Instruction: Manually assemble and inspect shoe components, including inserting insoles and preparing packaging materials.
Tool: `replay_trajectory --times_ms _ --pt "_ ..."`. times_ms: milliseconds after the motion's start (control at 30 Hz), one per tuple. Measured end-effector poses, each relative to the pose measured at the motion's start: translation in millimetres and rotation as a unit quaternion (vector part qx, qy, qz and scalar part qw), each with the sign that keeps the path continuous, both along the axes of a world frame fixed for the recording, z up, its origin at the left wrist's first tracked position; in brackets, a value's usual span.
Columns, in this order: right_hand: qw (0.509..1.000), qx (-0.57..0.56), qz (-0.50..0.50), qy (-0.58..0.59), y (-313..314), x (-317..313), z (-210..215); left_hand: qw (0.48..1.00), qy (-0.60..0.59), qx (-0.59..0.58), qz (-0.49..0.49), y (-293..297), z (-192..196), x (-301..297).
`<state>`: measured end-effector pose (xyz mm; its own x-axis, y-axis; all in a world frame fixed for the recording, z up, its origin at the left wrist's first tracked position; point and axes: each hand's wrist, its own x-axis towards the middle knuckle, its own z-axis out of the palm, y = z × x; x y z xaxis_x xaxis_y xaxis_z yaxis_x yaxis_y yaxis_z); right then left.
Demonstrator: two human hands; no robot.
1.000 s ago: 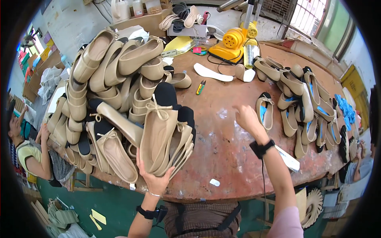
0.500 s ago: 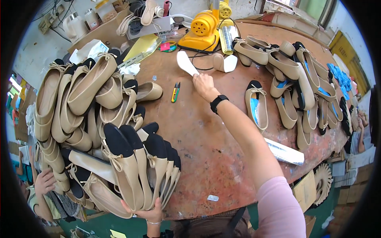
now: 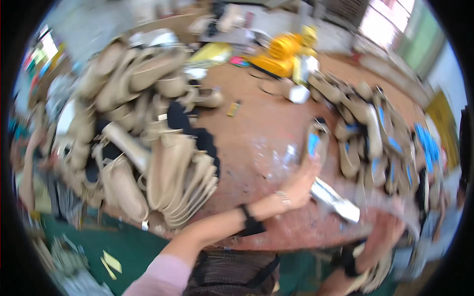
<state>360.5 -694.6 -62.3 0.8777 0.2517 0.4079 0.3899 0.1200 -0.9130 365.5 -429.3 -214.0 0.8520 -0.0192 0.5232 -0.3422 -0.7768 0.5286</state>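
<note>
The picture is smeared by motion. My left hand (image 3: 299, 185) reaches across to the right, its fingertips at the heel of a beige ballet flat (image 3: 320, 143) with a blue lining. Whether the fingers grip the shoe cannot be made out. Farther right, near the table's front edge, my right hand (image 3: 391, 219) is blurred. A pale, curved streak (image 3: 410, 217) by it looks like the white insole it held earlier. Between the hands lies a silver foil roll (image 3: 335, 200). To the left, a row of beige flats with black toes (image 3: 173, 172) stands packed together.
A tall pile of beige flats (image 3: 148, 71) fills the table's left side, another (image 3: 368, 128) the right. At the back stand a yellow machine (image 3: 281, 52) and a beige and white object (image 3: 298, 93). Small yellow snips (image 3: 233, 108) lie mid-table. A person's arm (image 3: 32, 163) shows far left.
My left hand has left the packed flats and crossed to the single flat. The right hand has drawn back from the table's far side to the near right, and the view has shifted.
</note>
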Motion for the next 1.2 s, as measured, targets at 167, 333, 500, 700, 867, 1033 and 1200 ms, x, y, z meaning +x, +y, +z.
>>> replay_trajectory --times_ms 167,333,500,700,867,1033,1200 --pt "0.944 -0.040 -0.299 0.131 -9.5 -92.3 -29.0 0.976 0.154 0.141 0.054 -28.0 -8.6 85.4" --pt "0.921 0.149 0.005 0.360 9.7 -82.5 -50.8 0.996 -0.017 -0.059 0.070 9.5 2.0 54.7" --pt "0.947 0.038 0.009 0.318 30.0 -76.6 -80.2 0.992 -0.085 -0.071 -0.057 47.1 69.2 -131.9" --pt "0.972 -0.228 0.050 0.025 99.7 -71.0 -73.2 0.993 0.105 -0.007 -0.051 107.8 26.3 -287.7" --pt "0.845 -0.388 0.187 -0.318 167.0 -87.9 -71.5 0.986 0.132 0.004 0.103 118.1 -2.6 -317.0" --pt "0.867 -0.305 0.311 -0.241 206.9 -107.3 -126.0 0.984 0.036 -0.074 0.160 108.7 -38.9 -302.7" --pt "0.870 -0.289 0.350 -0.193 227.8 -133.6 -157.6 0.960 0.007 -0.214 0.180 88.1 -63.8 -307.4"
